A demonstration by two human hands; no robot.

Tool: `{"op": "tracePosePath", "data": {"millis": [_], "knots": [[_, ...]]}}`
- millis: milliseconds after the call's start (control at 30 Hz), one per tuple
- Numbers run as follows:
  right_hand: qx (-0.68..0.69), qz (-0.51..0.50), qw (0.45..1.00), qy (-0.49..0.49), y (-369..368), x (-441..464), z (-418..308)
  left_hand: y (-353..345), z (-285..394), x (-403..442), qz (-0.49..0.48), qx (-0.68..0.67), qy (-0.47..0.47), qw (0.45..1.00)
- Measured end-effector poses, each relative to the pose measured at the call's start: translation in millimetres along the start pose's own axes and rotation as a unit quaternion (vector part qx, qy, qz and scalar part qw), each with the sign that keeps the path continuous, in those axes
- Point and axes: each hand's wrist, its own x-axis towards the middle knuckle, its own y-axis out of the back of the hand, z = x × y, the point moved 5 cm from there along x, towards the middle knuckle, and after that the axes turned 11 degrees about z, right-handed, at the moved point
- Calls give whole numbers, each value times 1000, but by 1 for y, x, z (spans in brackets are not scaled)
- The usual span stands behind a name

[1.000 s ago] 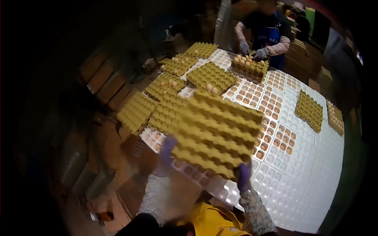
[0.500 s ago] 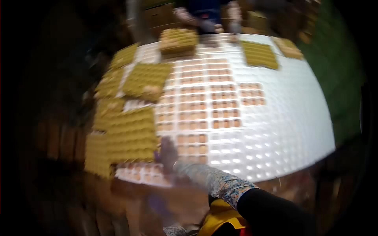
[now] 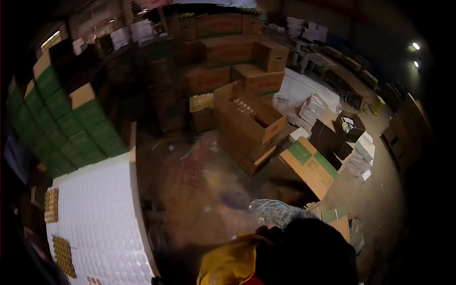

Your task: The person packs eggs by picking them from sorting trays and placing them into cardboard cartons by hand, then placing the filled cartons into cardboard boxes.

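Moved off the yellow trays on the white table (image 3: 141, 218) since half a second ago, with the right hand (image 3: 235, 200) now over the floor (image 3: 185, 192). Looks like a purple smear at the end of a patterned sleeve (image 3: 278, 212). Cannot tell if wide, narrow or holding something. Cannot tell about the left fingers, out of sight now.

Can see a big open brown box (image 3: 237, 130) ahead of the right fingers, not touching, with pale eggs (image 3: 243, 107) inside. Can spot a small box (image 3: 203, 119) farther ahead and a bit left, with a full tray (image 3: 202, 101) on top.

Can see a brown and green box (image 3: 311, 166) lying tilted, near the right side of those fingers. Can find a little dark box (image 3: 357, 135) farther right, holding white and green bits.

Can see white trays (image 3: 102, 204) well off to the left of the fingers, beside stacked green boxes (image 3: 71, 133).
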Motion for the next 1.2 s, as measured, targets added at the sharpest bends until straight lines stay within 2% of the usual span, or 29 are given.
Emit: {"op": "tracePosePath", "data": {"millis": [33, 67, 100, 133, 167, 233, 267, 300, 367, 433, 467, 533, 567, 600, 667, 700, 767, 800, 867, 900, 1000, 1067, 1200], "knots": [[11, 64, 989, -133, 51, 7, 57, -83, -51, 11, -95, -1, -30, 995], [53, 392, 903, -169, 155, -18, 101, -171, -65, 0, -198, 21, -59, 978], [57, 386, 902, -186, 169, -25, 134, -238, -12, -39, -242, -4, -21, 970], [62, 382, 900, -199, 176, -25, 162, -299, 77, -92, -293, 61, -88, 950], [65, 384, 899, -199, 188, -16, 193, -346, 62, -97, -363, 76, -181, 911], [39, 262, 962, -68, 196, 23, 234, -426, 62, -119, -442, 121, -213, 863], [44, 260, 962, -71, 205, 43, 248, -463, 61, -126, -481, 145, -235, 832], [110, 302, 941, -106, 223, 68, 261, -508, 64, -131, -508, 186, -243, 805], [205, 376, 893, -138, 250, 114, 281, -600, 89, -142, -552, 151, -188, 798], [236, 364, 886, -163, 272, 141, 298, -706, 114, -151, -596, 145, -111, 782], [263, 354, 879, -182, 282, 156, 311, -766, 100, -150, -618, 127, -127, 766], [140, 406, 885, -179, 289, 161, 345, -893, 67, -158, -652, 59, -143, 742], [217, 399, 852, -261, 292, 160, 359, -959, 49, -166, -666, 10, -143, 732], [288, 378, 811, -342, 295, 157, 367, -1017, 46, -188, -684, 34, -101, 722], [322, 394, 773, -378, 290, 155, 405, -1119, 48, -231, -700, 93, -9, 708], [319, 381, 780, -381, 307, 170, 417, -1164, 53, -253, -697, 126, 39, 704], [320, 329, 794, -398, 328, 191, 426, -1214, 74, -285, -667, 100, 124, 728], [321, 317, 795, -406, 340, 214, 436, -1233, 88, -294, -622, 162, 179, 745], [258, 336, 844, -328, 366, 278, 452, -1240, 87, -298, -511, 289, 286, 757], [279, 315, 853, -310, 359, 306, 475, -1258, 79, -296, -487, 292, 307, 764], [340, 281, 844, -305, 327, 398, 519, -1296, 37, -277, -473, 242, 311, 788], [292, 264, 867, -306, 303, 452, 539, -1319, 15, -251, -471, 202, 311, 800], [306, 296, 848, -317, 263, 562, 585, -1370, -32, -186, -460, 162, 321, 812]]}}
